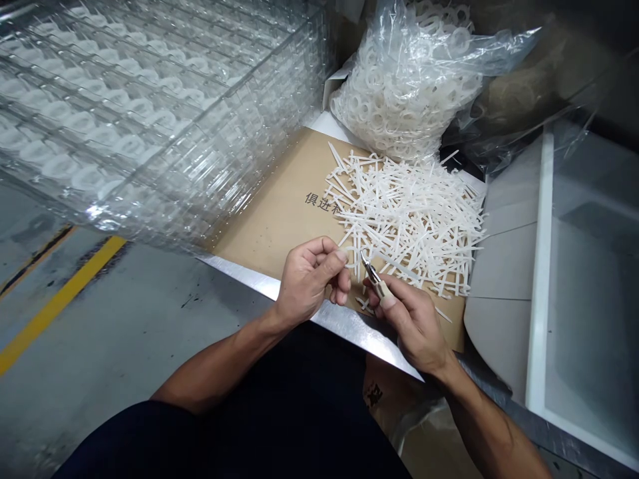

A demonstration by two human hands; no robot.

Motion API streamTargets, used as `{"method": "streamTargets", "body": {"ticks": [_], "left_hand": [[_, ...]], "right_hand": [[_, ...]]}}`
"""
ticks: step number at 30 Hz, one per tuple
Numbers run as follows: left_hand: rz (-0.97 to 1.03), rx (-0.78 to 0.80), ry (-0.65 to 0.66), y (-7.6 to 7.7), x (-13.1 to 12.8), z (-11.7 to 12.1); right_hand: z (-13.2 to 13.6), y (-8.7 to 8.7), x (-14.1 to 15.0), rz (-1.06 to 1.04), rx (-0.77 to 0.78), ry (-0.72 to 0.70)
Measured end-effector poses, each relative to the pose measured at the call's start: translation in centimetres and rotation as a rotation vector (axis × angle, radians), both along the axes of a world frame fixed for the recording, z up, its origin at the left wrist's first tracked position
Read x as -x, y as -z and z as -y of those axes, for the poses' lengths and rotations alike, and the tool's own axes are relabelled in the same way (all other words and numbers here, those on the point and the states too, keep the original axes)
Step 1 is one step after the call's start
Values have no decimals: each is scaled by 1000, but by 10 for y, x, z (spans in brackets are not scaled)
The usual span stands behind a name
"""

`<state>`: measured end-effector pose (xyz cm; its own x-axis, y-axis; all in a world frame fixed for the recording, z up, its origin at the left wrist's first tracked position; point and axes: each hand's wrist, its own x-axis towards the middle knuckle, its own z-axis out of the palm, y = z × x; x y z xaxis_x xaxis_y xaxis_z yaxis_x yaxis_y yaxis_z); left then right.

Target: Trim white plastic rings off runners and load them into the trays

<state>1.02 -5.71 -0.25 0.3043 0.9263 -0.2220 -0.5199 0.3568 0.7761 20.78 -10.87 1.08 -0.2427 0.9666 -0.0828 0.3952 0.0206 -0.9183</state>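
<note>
My left hand (309, 283) pinches a thin white plastic strip (352, 256) between thumb and fingers, just above the edge of the pile. My right hand (412, 322) grips small metal-tipped nippers (375, 279) with pale handles, their tips close to that strip. A loose heap of white plastic runner pieces (412, 223) lies on a brown cardboard sheet (279, 226) directly beyond my hands. A few stray pieces rest near my right hand.
Stacked clear plastic trays (140, 113) holding white parts rise at the left. A clear bag of white plastic rings (399, 86) sits behind the heap. A steel table edge (319, 313) runs below my hands. Grey card flaps (504, 266) and a white-framed bin (544, 266) are at the right; a concrete floor with a yellow line (60, 299) is at the left.
</note>
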Motion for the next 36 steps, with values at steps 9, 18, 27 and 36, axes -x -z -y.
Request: {"method": "streamTargets", "body": {"ticks": [9, 18, 27, 36], "left_hand": [[-5, 17, -7, 0, 0, -2], [-55, 25, -14, 0, -1, -2], [-46, 18, -10, 1, -1, -1], [-57, 38, -8, 1, -2, 0]], "right_hand": [[0, 0, 0, 3, 19, 12], [0, 3, 0, -11, 30, 11], [1, 1, 0, -21, 37, 4], [1, -2, 5, 56, 13, -35]]}}
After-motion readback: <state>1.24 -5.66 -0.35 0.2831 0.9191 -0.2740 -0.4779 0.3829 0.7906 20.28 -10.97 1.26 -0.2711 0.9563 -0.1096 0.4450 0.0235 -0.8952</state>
